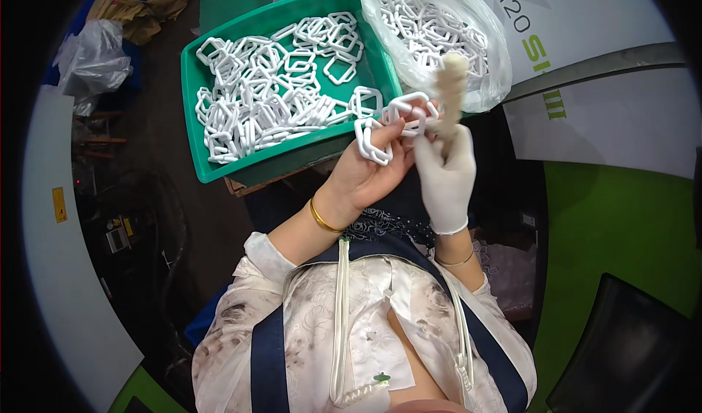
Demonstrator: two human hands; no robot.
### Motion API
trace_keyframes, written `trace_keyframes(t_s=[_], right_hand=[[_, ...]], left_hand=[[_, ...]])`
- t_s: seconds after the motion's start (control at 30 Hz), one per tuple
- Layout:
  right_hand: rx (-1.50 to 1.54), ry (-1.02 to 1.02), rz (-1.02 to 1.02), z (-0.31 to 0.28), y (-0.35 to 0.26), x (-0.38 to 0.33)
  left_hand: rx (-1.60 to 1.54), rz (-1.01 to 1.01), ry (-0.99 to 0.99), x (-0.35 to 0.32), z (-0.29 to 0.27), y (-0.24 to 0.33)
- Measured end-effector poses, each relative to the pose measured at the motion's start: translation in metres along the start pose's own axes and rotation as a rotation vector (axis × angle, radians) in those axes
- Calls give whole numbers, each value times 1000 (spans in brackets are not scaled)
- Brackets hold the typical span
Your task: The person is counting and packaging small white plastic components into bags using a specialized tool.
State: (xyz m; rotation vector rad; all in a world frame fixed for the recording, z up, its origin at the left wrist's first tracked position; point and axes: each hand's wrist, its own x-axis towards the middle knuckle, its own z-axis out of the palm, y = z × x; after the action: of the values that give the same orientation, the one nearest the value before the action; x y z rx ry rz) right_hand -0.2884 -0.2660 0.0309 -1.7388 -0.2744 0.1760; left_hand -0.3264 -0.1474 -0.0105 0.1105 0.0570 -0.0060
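My bare left hand [369,171], with a gold bangle on the wrist, holds a short chain of white plastic links [387,124] between thumb and fingers. My right hand [446,171] wears a white glove and grips a pale stick-like tool [451,84] that points up beside the links. Both hands meet just in front of a green tray [201,157] piled with several loose white links [270,91]. Behind the tool lies a clear plastic bag [493,62] filled with more white links.
Cardboard pieces [142,0] and a crumpled plastic bag [95,58] lie at the far left. White sheets with a grey bar [599,62] cover the right side. A green surface [621,223] and a dark chair seat [636,347] are at lower right.
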Motion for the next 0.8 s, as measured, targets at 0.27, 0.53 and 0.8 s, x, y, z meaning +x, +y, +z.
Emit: trace_keyframes(t_s=[0.27,0.53,0.8], right_hand=[[-45,-287,56,0,-6,-16],[-62,-4,13,-17,7,3],[-224,-252,5,-37,11,-10]], left_hand=[[44,-78,110,-3,-3,-2],[-7,19,14,-3,8,1],[-44,25,-32,1,-8,-4]])
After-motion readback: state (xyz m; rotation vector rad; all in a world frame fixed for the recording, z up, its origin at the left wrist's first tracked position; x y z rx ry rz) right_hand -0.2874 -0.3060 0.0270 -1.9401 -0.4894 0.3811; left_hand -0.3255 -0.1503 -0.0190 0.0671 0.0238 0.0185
